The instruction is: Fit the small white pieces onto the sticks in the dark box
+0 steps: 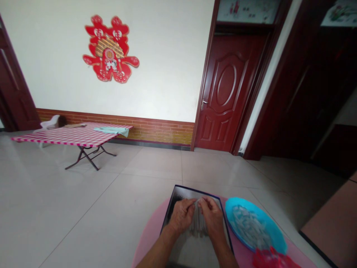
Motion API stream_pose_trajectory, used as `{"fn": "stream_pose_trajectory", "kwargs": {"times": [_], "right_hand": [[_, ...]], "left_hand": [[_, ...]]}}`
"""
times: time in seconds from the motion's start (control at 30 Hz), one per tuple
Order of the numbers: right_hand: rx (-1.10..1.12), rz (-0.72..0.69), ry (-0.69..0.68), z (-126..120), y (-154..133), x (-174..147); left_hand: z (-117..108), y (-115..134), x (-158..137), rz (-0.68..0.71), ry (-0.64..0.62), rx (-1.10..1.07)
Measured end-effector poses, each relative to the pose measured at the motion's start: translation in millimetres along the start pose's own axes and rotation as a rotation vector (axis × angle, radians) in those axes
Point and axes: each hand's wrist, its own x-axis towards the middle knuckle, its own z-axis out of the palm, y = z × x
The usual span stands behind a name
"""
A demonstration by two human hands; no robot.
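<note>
My left hand [181, 215] and my right hand [211, 214] are close together over a shallow dark-rimmed box [178, 256]. Fingers of both hands are closed in a pinch, and whatever small pale thing may be between them is too blurred to name. Below and between the hands, several thin greyish strips [198, 227] lie side by side in the box. Dark bits [178, 199] show along its far left inside. To the right of the box stands a bright blue basin [275, 230] with many small whitish, translucent pieces [248, 225] in it.
Box and basin stand on a round pink table [147, 242]. A crumpled red plastic bag [273, 258] lies against the basin's near edge. Further off, a folding table [75, 136] with a checked cover bears a pale green cloth [113, 130]. A closed red door [228, 89] is beyond.
</note>
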Motion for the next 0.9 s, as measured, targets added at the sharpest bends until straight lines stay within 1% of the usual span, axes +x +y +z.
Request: {"fn": "stream_pose_trajectory", "kwargs": {"times": [0.1, 0.23, 0.3, 0.4, 0.5, 0.6, 0.67, 0.7, 0.73, 0.8, 0.87, 0.9], "right_hand": [[-0.100, -0.070, -0.103, 4, -2, -3], [-0.132, -0.183, -0.231, 6, -1, -4], [-0.154, -0.206, -0.250, 4, 3, -2], [-0.247, -0.216, -0.250, -1, 10, 3], [-0.315, -0.231, -0.228, -9, 15, 9], [-0.323, -0.216, -0.098, -16, 17, 15], [-0.327, -0.199, -0.010, -20, 16, 16], [-0.333, -0.201, 0.010, -20, 15, 16], [-0.346, -0.218, 0.006, -19, 13, 15], [-0.409, -0.271, -0.043, -15, 9, 14], [-0.513, -0.316, -0.122, -10, 3, 17], [-0.545, -0.329, -0.141, -10, 0, 20]], "left_hand": [[0, -2, 0, -0.049, 0.064, -0.080], [-4, -4, 2, -0.115, 0.109, -0.126], [-6, -4, 3, -0.178, 0.142, -0.104], [-9, -3, 5, -0.270, 0.205, -0.048], [-12, -2, 6, -0.316, 0.250, 0.002], [-12, -3, 6, -0.304, 0.251, 0.048], [-9, -5, 5, -0.257, 0.233, 0.076], [-7, -6, 4, -0.225, 0.222, 0.087], [-5, -7, 3, -0.190, 0.218, 0.093], [-1, -10, 1, -0.135, 0.210, 0.102], [2, -14, 0, -0.088, 0.191, 0.107], [2, -15, -1, -0.076, 0.173, 0.106]]}}
